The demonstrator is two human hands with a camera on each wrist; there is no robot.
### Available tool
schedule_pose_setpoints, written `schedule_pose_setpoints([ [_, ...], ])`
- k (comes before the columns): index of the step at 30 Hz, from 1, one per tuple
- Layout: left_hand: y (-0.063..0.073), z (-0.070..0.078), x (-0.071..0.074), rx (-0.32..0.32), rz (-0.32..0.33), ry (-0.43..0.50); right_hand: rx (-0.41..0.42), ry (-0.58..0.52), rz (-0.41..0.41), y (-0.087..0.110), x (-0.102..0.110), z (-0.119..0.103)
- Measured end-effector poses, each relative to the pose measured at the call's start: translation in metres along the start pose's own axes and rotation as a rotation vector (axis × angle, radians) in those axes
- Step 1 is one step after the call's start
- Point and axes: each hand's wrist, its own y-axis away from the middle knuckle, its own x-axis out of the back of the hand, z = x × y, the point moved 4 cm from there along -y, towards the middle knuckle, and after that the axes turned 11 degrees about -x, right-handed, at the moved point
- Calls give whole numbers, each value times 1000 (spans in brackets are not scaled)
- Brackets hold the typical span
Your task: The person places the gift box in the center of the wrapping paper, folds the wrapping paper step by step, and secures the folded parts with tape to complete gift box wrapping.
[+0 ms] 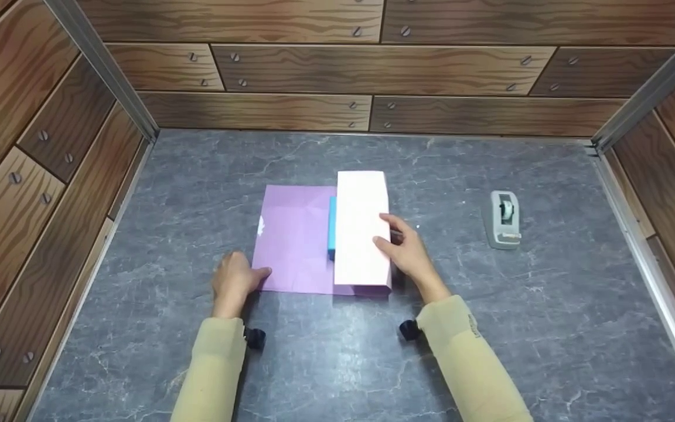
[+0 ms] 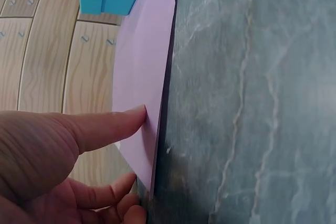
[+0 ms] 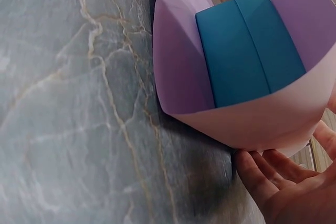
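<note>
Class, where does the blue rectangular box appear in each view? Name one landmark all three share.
Head: the blue rectangular box shows as a narrow strip near the centre.
Left wrist: top edge, left of centre.
Right wrist: upper right.
Shared landmark: the purple paper sheet.

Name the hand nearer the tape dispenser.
The right hand, touching the white flap; the left hand, its thumb on the purple paper, is farther from the tape dispenser.
</note>
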Motion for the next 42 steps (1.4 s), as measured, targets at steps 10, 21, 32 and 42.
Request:
schedule_pose_setpoints([
  [10, 2, 1, -2, 13, 7, 32, 12, -17, 0, 1, -1, 2],
  [21, 4, 3, -3, 1, 25, 51, 23, -12, 17, 1, 0, 0],
  [32, 4, 1, -4, -45, 71, 76, -22, -27, 5, 1, -2, 1],
  [42, 3, 3, 2, -59, 103, 133, -17, -38, 15, 0, -1, 2],
])
